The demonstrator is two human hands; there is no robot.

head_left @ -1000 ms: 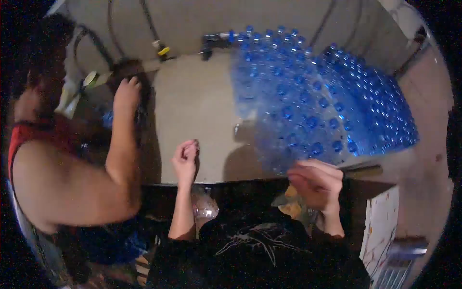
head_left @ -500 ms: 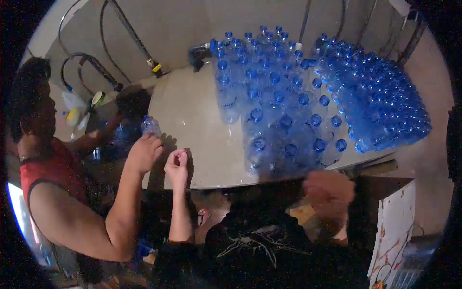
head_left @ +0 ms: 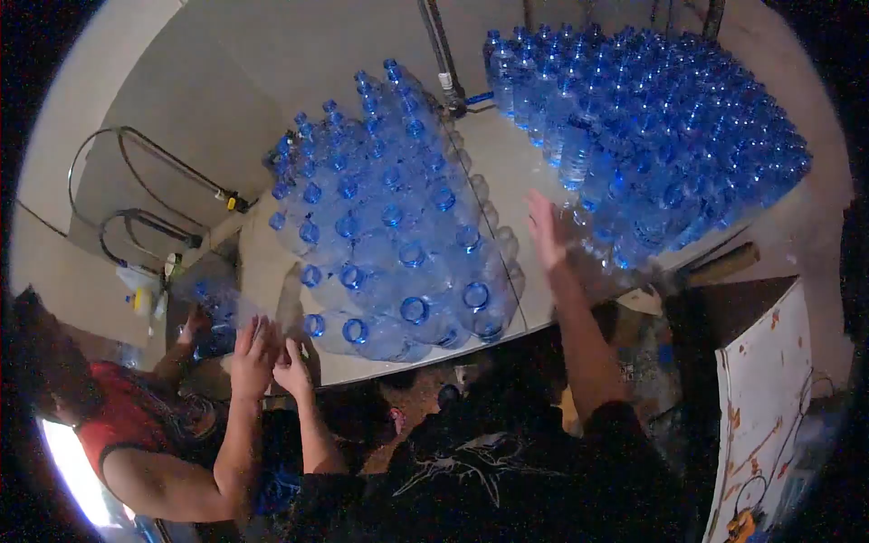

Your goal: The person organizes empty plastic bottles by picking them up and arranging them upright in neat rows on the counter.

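Observation:
My right hand (head_left: 545,228) reaches over the table, fingers stretched out and nothing in them. It is beside the near left edge of a dense block of clear bottles with blue necks (head_left: 652,145). My left hand (head_left: 294,369) is at the table's left front corner, next to a co-worker's hand (head_left: 253,355). Its fingers are bunched together and partly hidden; I cannot make out what they hold. A second group of clear blue-necked bottles (head_left: 394,217) stands upright between my hands.
The pale table (head_left: 353,366) carries both bottle groups. A co-worker in a red top (head_left: 127,398) stands at the left by a dark basin. Hoses (head_left: 444,54) run down the back wall. At right front is a rust-stained white panel (head_left: 760,398).
My view has shifted. The middle bottle group now lies nearer the table's left edge. My right hand has gone from near my body out over the table; my left remains beside the co-worker's hand.

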